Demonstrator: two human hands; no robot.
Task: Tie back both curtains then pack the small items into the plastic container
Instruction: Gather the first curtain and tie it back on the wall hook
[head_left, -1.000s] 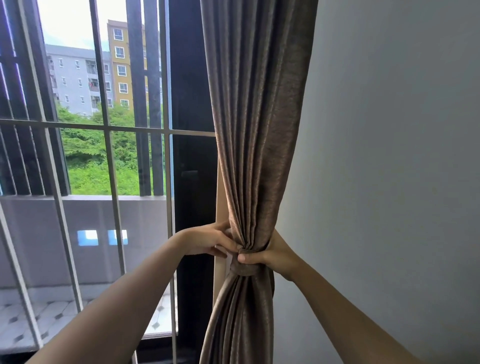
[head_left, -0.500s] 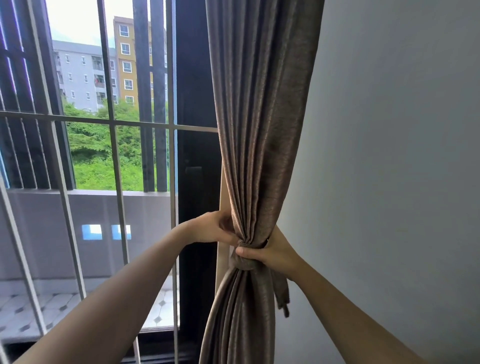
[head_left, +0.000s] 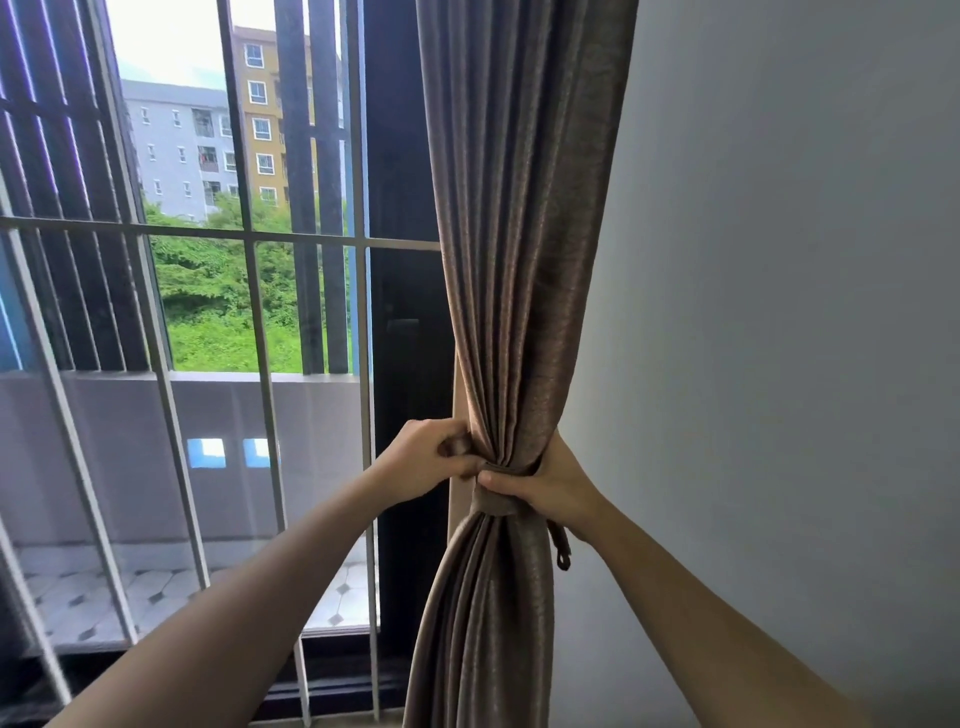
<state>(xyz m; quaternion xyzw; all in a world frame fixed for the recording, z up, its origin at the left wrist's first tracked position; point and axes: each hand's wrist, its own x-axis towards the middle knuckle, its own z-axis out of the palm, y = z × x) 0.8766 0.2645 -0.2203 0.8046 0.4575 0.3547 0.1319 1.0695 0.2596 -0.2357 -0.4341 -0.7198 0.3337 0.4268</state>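
Curtain (head_left: 519, 260): both hands gripped its tieback (head_left: 493, 503), left hand (head_left: 431, 460), right hand (head_left: 550, 488). Risk: band slipping loose once released.

Wall (head_left: 779, 312) right of curtain (head_left: 519, 208), window bars (head_left: 311, 237) left.

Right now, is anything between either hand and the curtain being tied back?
Nothing visible. The left hand grips the gathered curtain on one side and the right hand grips it on the other, at the tie wrapped around it.
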